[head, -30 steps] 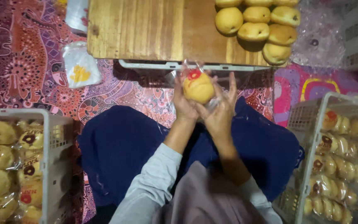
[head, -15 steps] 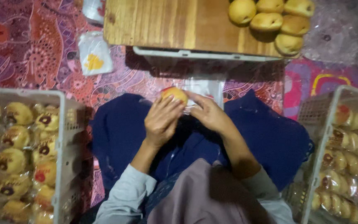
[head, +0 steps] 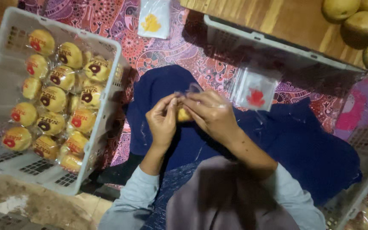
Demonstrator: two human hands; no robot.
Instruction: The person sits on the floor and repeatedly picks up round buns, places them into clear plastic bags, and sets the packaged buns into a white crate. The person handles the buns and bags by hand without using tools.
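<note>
My left hand (head: 162, 121) and my right hand (head: 209, 113) meet over my lap, both closed around one small yellow bun (head: 184, 115) in a clear plastic wrapper. Most of the bun is hidden by my fingers; a bit of wrapper sticks up above them. To my left stands a white plastic crate (head: 5, 76) filled with several wrapped buns (head: 52, 98) bearing red or brown round labels. A stack of empty clear bags with a red mark (head: 256, 91) lies just right of my hands on dark blue cloth (head: 303, 145).
A wooden board (head: 277, 19) with several unwrapped buns (head: 363, 21) sits at the top right on a white tray. Another bag with a yellow mark (head: 152, 19) lies on the patterned mat (head: 158, 51). A second crate with wrapped buns (head: 363, 200) is at the lower right.
My hands with the bun have come down from in front of the board to my lap. The view has swung left, so the left crate now shows more fully.
</note>
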